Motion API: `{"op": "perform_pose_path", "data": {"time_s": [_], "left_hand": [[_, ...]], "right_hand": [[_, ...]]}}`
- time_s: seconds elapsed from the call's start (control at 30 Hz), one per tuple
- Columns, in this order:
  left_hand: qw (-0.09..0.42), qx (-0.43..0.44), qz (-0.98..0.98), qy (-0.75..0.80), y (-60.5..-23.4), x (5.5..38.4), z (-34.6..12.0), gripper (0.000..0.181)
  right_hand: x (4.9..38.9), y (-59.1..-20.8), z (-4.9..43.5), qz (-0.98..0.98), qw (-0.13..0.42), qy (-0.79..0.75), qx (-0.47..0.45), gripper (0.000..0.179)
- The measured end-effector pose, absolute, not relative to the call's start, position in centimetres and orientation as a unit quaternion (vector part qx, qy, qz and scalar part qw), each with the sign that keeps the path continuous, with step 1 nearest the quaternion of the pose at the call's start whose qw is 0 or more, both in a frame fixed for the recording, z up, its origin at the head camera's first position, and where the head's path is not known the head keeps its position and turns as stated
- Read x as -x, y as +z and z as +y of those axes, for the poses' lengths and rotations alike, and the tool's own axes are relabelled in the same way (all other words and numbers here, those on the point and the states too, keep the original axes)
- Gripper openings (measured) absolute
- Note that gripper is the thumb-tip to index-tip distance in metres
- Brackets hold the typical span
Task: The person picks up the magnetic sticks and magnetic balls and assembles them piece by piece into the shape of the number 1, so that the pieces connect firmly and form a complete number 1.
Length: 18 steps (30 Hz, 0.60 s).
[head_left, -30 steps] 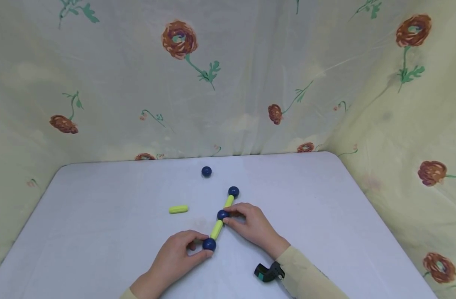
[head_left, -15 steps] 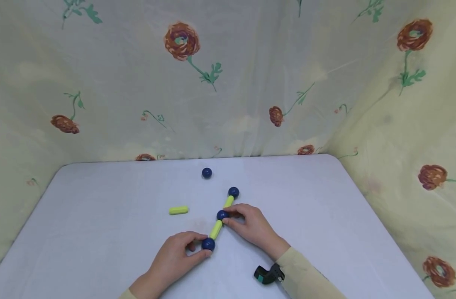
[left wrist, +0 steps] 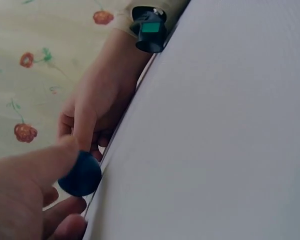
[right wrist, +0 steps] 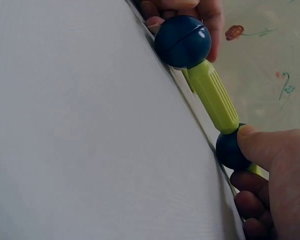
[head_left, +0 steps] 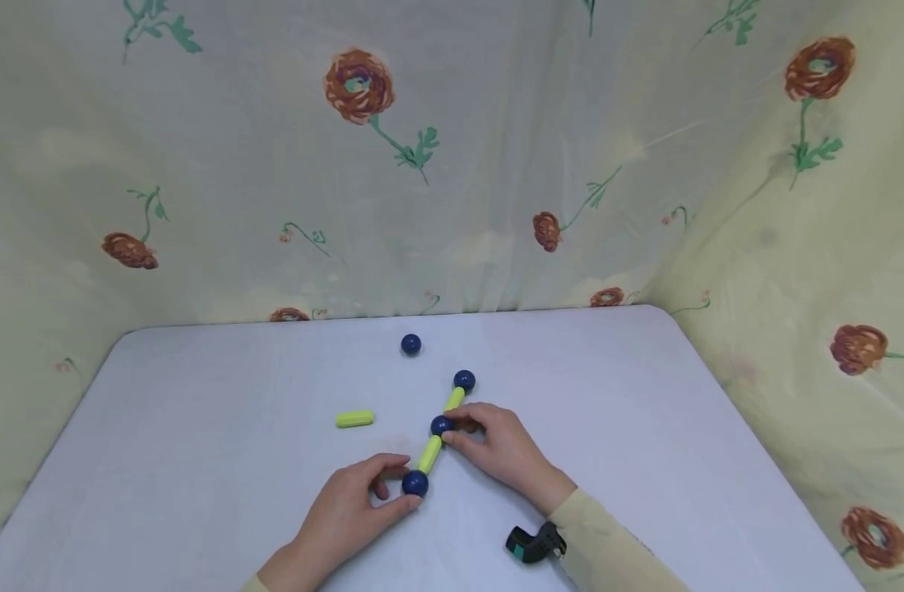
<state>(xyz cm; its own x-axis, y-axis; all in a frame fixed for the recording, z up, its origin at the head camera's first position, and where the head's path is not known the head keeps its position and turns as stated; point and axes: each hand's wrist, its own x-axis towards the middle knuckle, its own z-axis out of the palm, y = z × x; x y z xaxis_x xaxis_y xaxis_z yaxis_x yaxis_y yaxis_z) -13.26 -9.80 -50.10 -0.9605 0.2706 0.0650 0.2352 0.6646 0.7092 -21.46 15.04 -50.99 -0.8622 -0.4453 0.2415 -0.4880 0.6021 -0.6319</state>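
Two yellow-green rods and three dark blue balls form a slanting line on the table. My left hand [head_left: 351, 501] has its thumb against the near end ball [head_left: 415, 483], its index fingertip slightly raised at the ball's far side. In the left wrist view, thumb and fingers lie about that same ball. The middle ball [head_left: 441, 426] is pinched between thumb and index finger of my right hand [head_left: 503, 444]. Between these balls runs the near rod [right wrist: 213, 97], its grooves showing in the right wrist view. The far rod [head_left: 455, 400] leads to the far end ball [head_left: 464, 381].
A loose yellow-green rod [head_left: 355, 419] lies left of the line. Another dark blue ball [head_left: 410, 344] rests near the back edge of the white table [head_left: 200, 444]. Flowered cloth [head_left: 452, 164] hangs behind and at the sides. A black wrist device [head_left: 535, 544] is on the right arm.
The left index finger has lifted slightly from the near end ball. The right hand keeps its pinch on the middle ball, and the line of balls and rods has hardly moved.
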Motion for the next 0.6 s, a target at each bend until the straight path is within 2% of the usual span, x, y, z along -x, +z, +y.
{"op": "perform_pose_path", "data": {"time_s": [0.13,0.3,0.47,0.6], "left_hand": [[0.02,-0.107,0.901,0.419,-49.9,13.9,-10.5,0.051],[-0.036,-0.052,0.892,0.448,-49.6,15.3,-12.2,0.037],[-0.106,-0.044,0.905,0.409,-49.7,17.1,-14.4,0.038],[-0.099,-0.053,0.918,0.381,-50.1,18.7,-15.7,0.044]], "right_hand": [[21.8,-50.8,15.0,-0.893,0.022,0.364,-0.265,0.031],[22.0,-50.7,15.0,-0.894,0.016,0.363,-0.262,0.03],[22.2,-50.9,15.0,-0.895,0.02,0.361,-0.261,0.03],[22.4,-50.8,15.1,-0.898,0.021,0.356,-0.256,0.031]]}}
